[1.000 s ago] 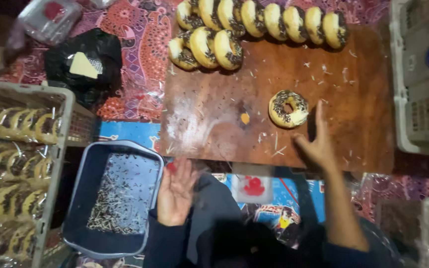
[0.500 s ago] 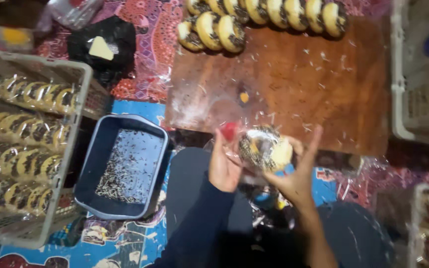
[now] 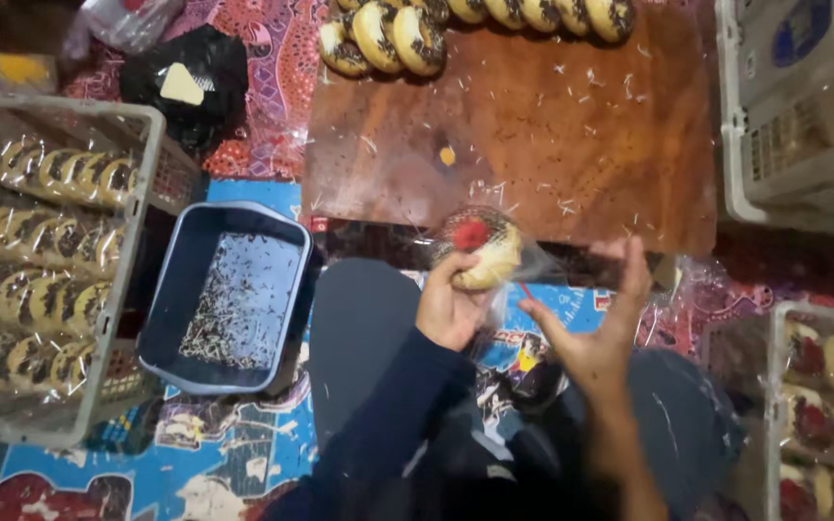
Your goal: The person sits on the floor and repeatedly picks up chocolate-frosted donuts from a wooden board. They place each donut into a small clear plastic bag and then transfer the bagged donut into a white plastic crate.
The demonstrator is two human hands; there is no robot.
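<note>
1. Left hand [image 3: 451, 309]: fingers curled around a doughnut [image 3: 480, 249] that sits inside a clear plastic bag [image 3: 523, 265]. The grip is closed on the bagged doughnut from below and from the left. The palm side is hidden.
2. Doughnut position: held in the air just in front of the near edge of the wooden board [image 3: 533, 125], above the person's lap. A red patch shows on its top; whether this belongs to the doughnut or to the bag cannot be told.
3. Right hand [image 3: 591, 333]: fingers spread and extended, with the fingertips at the loose end of the plastic bag. Motion blur prevents telling whether any finger pinches the film.
4. Row of doughnuts [image 3: 475, 19]: lies along the far edge of the board and is cut off by the top of the frame. Sprinkle debris is scattered over the board surface.
5. Blue tray [image 3: 161, 318]: lies left of the person's knee and holds loose sprinkles.
6. Grey crate [image 3: 137, 193]: stands at the far left and holds rows of wrapped doughnuts, blurred by their wrapping.
7. White crate [image 3: 793, 183]: top right, cut off by the frame; contents unclear.
8. Second crate [image 3: 774, 386]: bottom right, partly cut off, holding bagged doughnuts.
</note>
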